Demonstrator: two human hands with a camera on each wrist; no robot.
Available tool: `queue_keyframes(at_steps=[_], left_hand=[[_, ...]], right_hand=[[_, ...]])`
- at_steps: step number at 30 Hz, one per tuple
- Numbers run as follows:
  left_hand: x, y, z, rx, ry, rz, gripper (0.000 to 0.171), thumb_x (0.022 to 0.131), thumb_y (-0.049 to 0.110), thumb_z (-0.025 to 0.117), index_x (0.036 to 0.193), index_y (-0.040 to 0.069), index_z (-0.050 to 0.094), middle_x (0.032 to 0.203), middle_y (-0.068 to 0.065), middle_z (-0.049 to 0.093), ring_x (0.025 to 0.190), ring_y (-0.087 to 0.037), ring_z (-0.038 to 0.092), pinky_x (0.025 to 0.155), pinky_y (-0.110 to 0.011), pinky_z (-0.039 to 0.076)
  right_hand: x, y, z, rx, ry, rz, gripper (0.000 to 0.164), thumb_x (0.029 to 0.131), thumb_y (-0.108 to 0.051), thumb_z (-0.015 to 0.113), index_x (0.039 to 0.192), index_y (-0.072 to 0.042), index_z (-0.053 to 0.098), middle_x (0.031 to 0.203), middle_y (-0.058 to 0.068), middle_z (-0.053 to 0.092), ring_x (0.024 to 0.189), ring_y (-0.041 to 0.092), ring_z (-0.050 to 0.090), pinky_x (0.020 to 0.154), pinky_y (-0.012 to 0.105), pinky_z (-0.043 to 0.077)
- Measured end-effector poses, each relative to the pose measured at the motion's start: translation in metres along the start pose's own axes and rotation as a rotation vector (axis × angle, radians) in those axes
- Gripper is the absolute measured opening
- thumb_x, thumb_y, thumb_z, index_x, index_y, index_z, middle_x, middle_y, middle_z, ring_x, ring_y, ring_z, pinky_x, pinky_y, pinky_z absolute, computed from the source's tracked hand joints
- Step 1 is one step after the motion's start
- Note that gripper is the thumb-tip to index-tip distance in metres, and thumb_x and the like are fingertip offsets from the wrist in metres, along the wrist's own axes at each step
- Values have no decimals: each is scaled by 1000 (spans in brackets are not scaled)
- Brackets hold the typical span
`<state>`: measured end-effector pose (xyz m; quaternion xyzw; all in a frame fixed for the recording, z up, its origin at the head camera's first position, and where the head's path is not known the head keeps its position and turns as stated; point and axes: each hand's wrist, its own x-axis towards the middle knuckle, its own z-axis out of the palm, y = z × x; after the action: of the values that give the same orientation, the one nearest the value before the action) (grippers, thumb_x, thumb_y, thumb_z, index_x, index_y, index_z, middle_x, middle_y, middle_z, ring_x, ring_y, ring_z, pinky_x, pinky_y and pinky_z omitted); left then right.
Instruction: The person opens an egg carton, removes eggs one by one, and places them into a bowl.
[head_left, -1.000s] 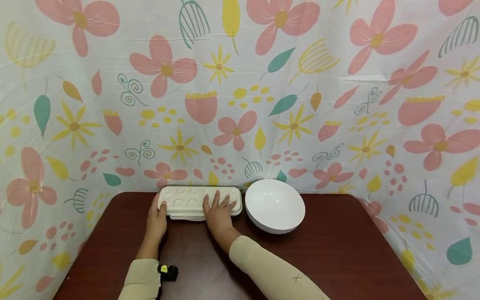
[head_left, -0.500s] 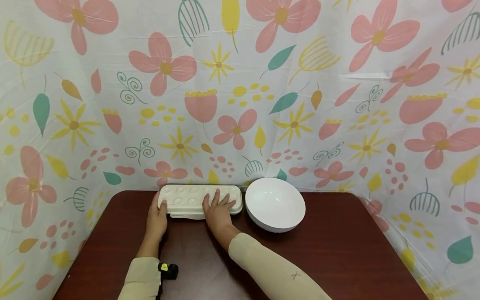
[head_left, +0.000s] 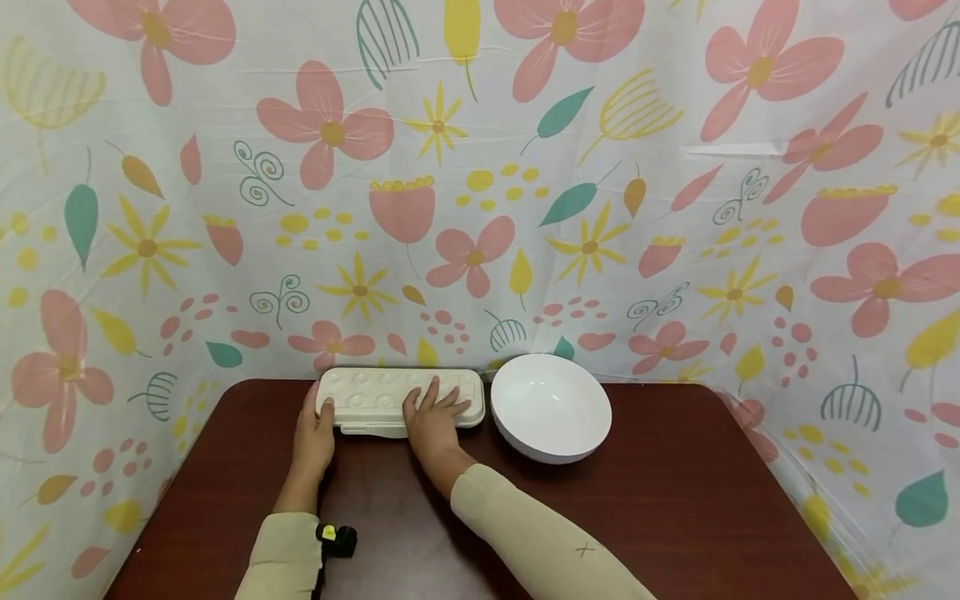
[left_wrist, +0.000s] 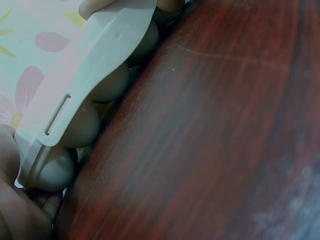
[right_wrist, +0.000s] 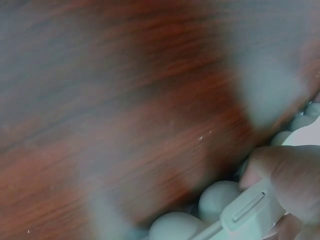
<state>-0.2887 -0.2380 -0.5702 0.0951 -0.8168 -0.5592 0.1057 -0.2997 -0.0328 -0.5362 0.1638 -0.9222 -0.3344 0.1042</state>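
A cream-white plastic egg box (head_left: 375, 404) with a bumped lid lies at the table's back edge, lid down. My left hand (head_left: 312, 432) holds its left end, thumb over the front corner and fingers along the side. In the left wrist view, egg-shaped cups (left_wrist: 80, 125) bulge beneath the lid's front flap (left_wrist: 100, 60). My right hand (head_left: 433, 423) rests on the lid's right half with fingers spread. In the right wrist view its thumb (right_wrist: 257, 167) lies at the front edge, beside a slotted latch end (right_wrist: 247, 206).
A white bowl (head_left: 551, 408) stands just right of the egg box. Behind the dark red-brown table (head_left: 675, 500) hangs a flowered curtain (head_left: 480, 150), close to the table's back edge. A black wrist camera (head_left: 339, 542) sits on the left sleeve.
My right hand has shifted very slightly left on the lid. The left hand, egg box and bowl stay in place; the head view has tilted a little.
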Motion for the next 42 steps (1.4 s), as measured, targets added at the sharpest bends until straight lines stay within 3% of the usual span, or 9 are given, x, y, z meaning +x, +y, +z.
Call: queue_keyframes(at_steps=[13, 29, 36, 42], left_hand=[[3, 0, 2, -1, 17, 21, 63, 109, 45, 31, 164, 17, 15, 164, -26, 22, 149, -45, 24, 119, -65, 21], [3, 0, 1, 6, 16, 8, 63, 109, 46, 30, 164, 19, 14, 163, -27, 22, 145, -46, 28, 118, -66, 23], [3, -3, 1, 4, 5, 6, 64, 109, 47, 30, 164, 20, 12, 165, -24, 19, 150, -45, 22, 120, -65, 20], [1, -2, 1, 12, -15, -23, 65, 108, 52, 28, 164, 24, 9, 164, -24, 20, 141, -44, 32, 115, -67, 25]], right_hand=[[-1, 1, -1, -42, -23, -9, 51, 111, -33, 33, 155, -10, 24, 159, 25, 38, 129, 52, 55, 91, 62, 56], [0, -1, -4, 35, -60, 7, 57, 110, -38, 37, 159, -12, 21, 161, 24, 34, 134, 52, 50, 96, 64, 52], [-3, -1, -4, 30, -62, 8, 59, 110, -39, 38, 159, -12, 21, 161, 24, 33, 135, 52, 50, 96, 63, 53], [-5, 0, -6, 0, -57, 8, 60, 109, -42, 39, 159, -13, 22, 161, 22, 35, 134, 50, 51, 96, 62, 53]])
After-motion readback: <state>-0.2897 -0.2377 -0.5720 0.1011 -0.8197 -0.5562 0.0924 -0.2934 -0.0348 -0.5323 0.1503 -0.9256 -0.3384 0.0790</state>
